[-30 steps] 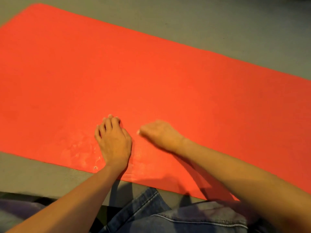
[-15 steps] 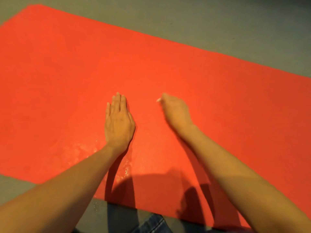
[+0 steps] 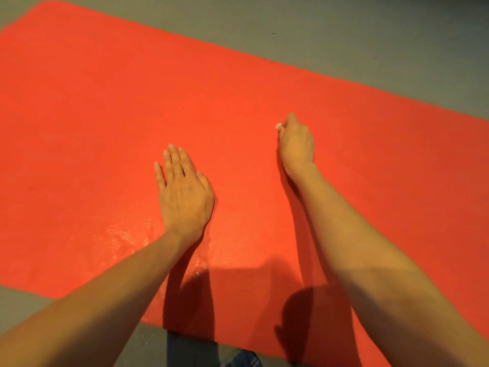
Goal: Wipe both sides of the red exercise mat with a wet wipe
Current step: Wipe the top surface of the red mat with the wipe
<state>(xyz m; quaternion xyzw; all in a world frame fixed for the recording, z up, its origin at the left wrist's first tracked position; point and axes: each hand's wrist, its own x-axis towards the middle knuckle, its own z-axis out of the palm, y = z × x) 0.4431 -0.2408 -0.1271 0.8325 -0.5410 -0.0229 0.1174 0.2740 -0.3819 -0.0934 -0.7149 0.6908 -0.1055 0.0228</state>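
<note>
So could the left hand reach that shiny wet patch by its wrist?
Probably yes. The left hand lies flat on the red mat, and the wet patch sits just beside its wrist with nothing between. The right hand, gripping a wipe, is elsewhere.

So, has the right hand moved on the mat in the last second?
Yes. The right hand, gripping the wipe, has slid away from the mat's near edge toward its far edge, leaving the wet patch behind.
</note>
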